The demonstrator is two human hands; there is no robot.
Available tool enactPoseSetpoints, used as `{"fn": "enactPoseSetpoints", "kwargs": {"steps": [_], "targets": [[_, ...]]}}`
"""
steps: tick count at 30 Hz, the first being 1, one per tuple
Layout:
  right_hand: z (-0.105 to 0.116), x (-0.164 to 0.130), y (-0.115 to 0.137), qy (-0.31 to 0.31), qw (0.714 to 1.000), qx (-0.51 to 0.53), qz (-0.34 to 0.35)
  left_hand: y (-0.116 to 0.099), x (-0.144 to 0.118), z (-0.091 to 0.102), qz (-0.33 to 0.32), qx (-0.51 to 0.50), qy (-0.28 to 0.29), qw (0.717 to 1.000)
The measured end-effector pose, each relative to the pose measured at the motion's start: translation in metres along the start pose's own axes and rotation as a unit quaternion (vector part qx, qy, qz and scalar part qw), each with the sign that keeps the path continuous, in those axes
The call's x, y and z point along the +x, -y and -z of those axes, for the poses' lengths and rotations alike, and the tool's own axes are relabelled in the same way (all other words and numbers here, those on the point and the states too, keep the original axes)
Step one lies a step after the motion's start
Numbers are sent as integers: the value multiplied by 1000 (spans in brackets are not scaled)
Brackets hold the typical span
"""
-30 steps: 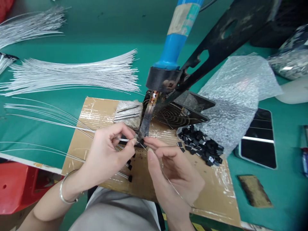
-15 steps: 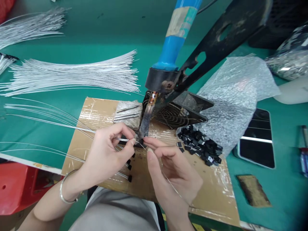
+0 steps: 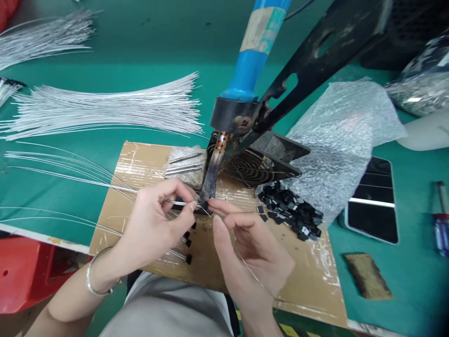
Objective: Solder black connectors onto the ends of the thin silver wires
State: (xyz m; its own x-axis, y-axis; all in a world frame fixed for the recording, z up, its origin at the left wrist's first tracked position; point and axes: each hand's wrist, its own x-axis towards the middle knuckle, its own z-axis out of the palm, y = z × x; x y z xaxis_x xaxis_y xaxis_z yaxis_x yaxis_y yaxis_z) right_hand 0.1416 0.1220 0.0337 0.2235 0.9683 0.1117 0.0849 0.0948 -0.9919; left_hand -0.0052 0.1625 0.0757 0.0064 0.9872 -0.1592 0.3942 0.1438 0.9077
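We pinch a thin silver wire (image 3: 154, 193) between thumb and forefinger of our left hand (image 3: 154, 224), with the wire end at the tip of the soldering iron (image 3: 210, 180). Our right hand (image 3: 250, 252) grasps a fine solder wire (image 3: 245, 264) with the fingertips closed, feeding it toward the same tip. Both hands meet over the taped cardboard sheet (image 3: 140, 164). The iron hangs from a black stand (image 3: 315, 56) by its blue handle (image 3: 250, 61). Right of our hands lies a pile of small black parts (image 3: 289, 210), touching a bubble wrap bag (image 3: 336, 135). Three wires with black ends (image 3: 187, 243) lie under our left hand. A bundle of silver wires (image 3: 105, 110) rests on the green table (image 3: 157, 47).
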Motion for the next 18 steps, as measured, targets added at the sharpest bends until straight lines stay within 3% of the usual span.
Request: {"fn": "enactPoseSetpoints", "kwargs": {"steps": [18], "targets": [[-2,0,0,-4,1000,-4,9,0,0,-1,-3,-3,-1,1000]]}}
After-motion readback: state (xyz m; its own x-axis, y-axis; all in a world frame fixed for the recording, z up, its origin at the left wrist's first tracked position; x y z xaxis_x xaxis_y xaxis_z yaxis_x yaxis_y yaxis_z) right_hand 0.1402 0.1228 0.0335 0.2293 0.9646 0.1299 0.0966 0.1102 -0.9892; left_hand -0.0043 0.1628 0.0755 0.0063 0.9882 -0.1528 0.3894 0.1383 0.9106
